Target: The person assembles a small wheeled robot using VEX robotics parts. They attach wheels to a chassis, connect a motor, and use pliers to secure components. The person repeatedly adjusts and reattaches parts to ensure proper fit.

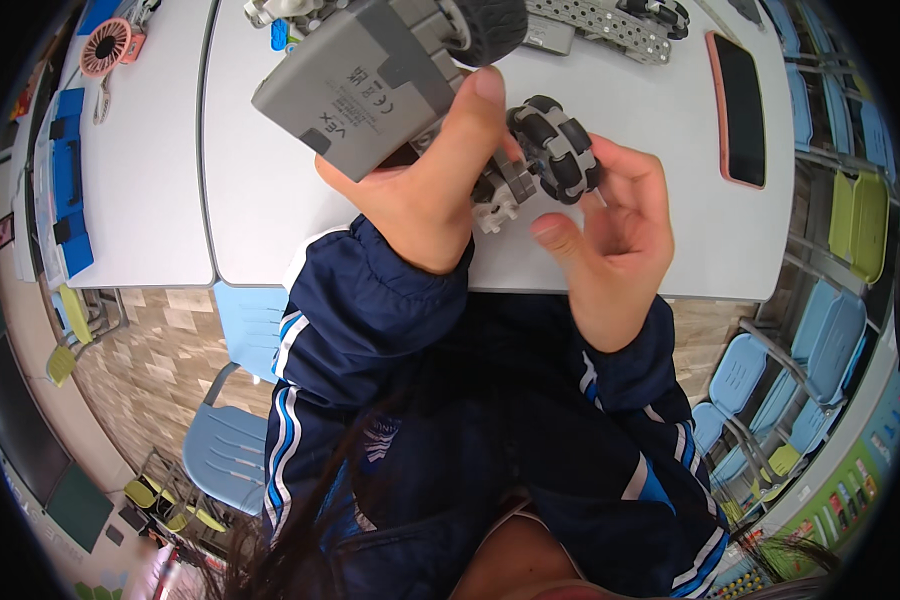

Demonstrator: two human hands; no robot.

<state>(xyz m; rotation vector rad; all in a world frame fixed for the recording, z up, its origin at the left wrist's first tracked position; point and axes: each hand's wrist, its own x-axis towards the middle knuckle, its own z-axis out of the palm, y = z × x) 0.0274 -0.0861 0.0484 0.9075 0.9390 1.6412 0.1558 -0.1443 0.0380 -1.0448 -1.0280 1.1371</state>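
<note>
A plastic robot vehicle of building-kit parts is lifted above the white table, with its grey control box (pixel 355 95) tilted toward me. My left hand (pixel 425 190) is closed round it, the thumb across the edge of the box. A black rubber-tyred wheel (pixel 492 28) sticks out at its far side. On the right side sits an omni wheel (pixel 558 150) with black rollers. My right hand (pixel 620 220) is beside that wheel, its curled fingers against the wheel's outer side and its thumb apart. White and grey connector pieces (pixel 498 205) show under the box; the left palm hides others.
A perforated grey beam assembly (pixel 605 35) with a wheel lies at the far edge. To the right is a phone (pixel 740 110) in a pink case. A small pink fan (pixel 108 48) and a blue-latched case (pixel 70 185) are at the left. Blue chairs (pixel 225 440) stand beyond the table.
</note>
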